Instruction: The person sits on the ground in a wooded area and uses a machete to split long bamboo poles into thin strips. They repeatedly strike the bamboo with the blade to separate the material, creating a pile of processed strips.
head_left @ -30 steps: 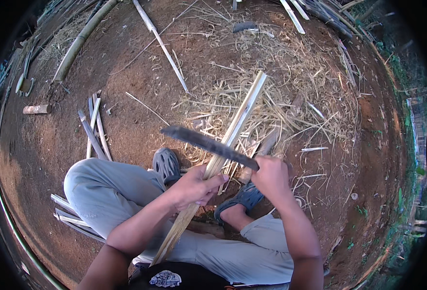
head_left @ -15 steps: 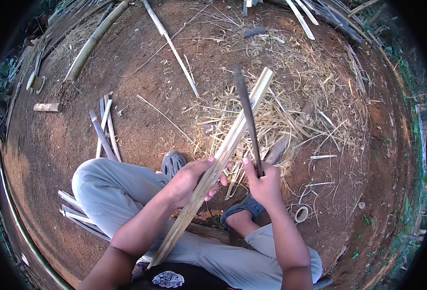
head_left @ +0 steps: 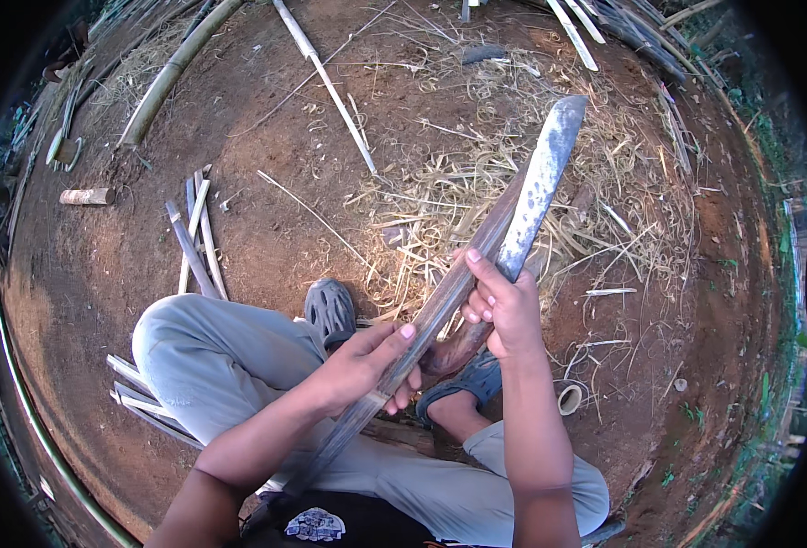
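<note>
A long split bamboo strip [head_left: 438, 306] slants from my lap up and away to the right, its dark grey-brown outer face toward me. My left hand [head_left: 365, 367] is closed around its lower middle, thumb on top. In my right hand [head_left: 513, 315] is a machete [head_left: 542, 178]; the broad, spotted grey blade points up and away, close along the strip's right side. Its curved brown wooden handle [head_left: 458, 349] sticks out below the fist, toward my left fingers. My right thumb reaches to the strip's edge.
Curly bamboo shavings [head_left: 440, 196] heap on the dirt ahead. Split pieces [head_left: 198, 233] lie beyond my left knee, others [head_left: 143, 402] beside my left thigh. A bamboo pole [head_left: 171, 78] lies far left, a short log [head_left: 87, 196] nearer, a bamboo ring [head_left: 569, 399] right of my foot.
The bamboo strip has turned over from its pale inner face to its dark outer one. The machete has rolled from edge-on to broadside, tilting right, and my right hand has moved slightly up and right.
</note>
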